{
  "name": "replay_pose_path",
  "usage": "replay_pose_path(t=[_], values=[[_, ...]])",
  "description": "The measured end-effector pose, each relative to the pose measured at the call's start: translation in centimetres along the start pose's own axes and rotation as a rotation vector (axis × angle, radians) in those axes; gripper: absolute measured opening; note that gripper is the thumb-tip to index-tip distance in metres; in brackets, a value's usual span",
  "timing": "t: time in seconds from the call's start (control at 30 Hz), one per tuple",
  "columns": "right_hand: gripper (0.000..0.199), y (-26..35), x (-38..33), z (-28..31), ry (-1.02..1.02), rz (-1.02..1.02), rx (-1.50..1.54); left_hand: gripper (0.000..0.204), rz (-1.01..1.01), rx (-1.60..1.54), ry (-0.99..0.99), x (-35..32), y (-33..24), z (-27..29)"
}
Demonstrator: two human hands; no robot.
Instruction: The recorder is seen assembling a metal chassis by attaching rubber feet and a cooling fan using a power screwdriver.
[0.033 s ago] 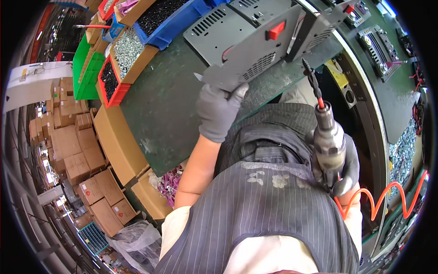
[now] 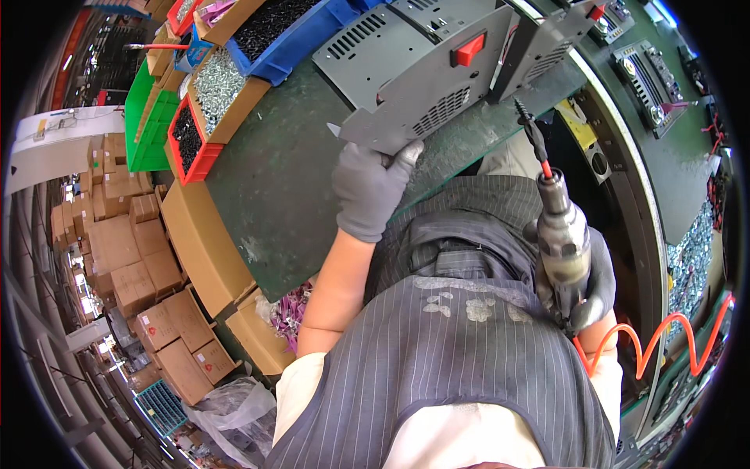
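My gloved left hand [image 2: 366, 191] is closed on the lower corner of a dark grey sheet-metal housing [image 2: 418, 90], its thumb along the near edge. The housing stands on the green bench top [image 2: 273, 180]. A red rocker switch [image 2: 469, 51] and a slotted vent grid show on its side panel. In my gloved right hand [image 2: 600, 277] is an air screwdriver [image 2: 564, 242], held upright in front of my apron. Its long dark bit [image 2: 534, 137] points at the far side, just right of the housing and apart from it. A red coiled hose [image 2: 641, 363] runs from its base.
Back left are a blue bin [image 2: 293, 39] of black screws, a cardboard box of silver screws [image 2: 219, 86], a red bin [image 2: 205, 152] and a green crate [image 2: 152, 117]. Cartons [image 2: 129, 250] are stacked at left. A metal-edged line [image 2: 637, 172] with parts runs along the right.
The housing and my left hand have shifted very slightly left. The screwdriver's bit has moved a little the same way. Both grips are the same.
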State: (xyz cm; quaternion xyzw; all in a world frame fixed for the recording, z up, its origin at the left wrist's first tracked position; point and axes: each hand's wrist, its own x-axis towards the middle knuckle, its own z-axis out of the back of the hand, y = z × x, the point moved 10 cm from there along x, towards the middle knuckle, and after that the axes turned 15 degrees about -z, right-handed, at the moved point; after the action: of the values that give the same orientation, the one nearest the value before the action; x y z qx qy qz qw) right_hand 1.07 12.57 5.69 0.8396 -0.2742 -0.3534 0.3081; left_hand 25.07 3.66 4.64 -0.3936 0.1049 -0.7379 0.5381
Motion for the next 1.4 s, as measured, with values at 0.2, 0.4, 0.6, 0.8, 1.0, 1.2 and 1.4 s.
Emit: replay_pose_path(t=[0.2, 0.4, 0.6, 0.8, 1.0, 1.2, 1.4], values=[[0.083, -2.8, 0.8, 1.5, -0.107, -0.176, -0.099, 0.030, -0.239, 0.119, 0.219, 1.9, -1.5, -0.2], [0.076, -3.0, 3.1, -0.9, -0.005, -0.134, -0.187, 0.028, -0.316, 0.130, 0.365, 2.3, -2.1, -0.8], [0.071, -2.7, 3.9, -2.2, 0.041, -0.147, -0.233, 0.025, -0.323, 0.112, 0.356, 2.8, -2.0, -0.8], [0.071, -1.6, 4.3, -3.1, -0.029, -0.079, -0.307, 0.026, -0.343, 0.039, 0.357, 3.1, -2.5, -0.5], [0.068, -1.5, 4.4, -4.5, 0.035, -0.151, -0.104, 0.017, -0.400, 0.092, 0.370, 3.0, -3.1, -0.5], [0.062, -0.7, 4.1, -4.6, -0.004, -0.117, -0.177, 0.019, -0.291, -0.010, 0.430, 2.5, -1.9, -1.3], [0.071, -1.4, 2.6, -2.6, -0.051, -0.143, -0.379, 0.017, 0.933, -1.513, -0.175, -2.8, 5.6, -0.9]])
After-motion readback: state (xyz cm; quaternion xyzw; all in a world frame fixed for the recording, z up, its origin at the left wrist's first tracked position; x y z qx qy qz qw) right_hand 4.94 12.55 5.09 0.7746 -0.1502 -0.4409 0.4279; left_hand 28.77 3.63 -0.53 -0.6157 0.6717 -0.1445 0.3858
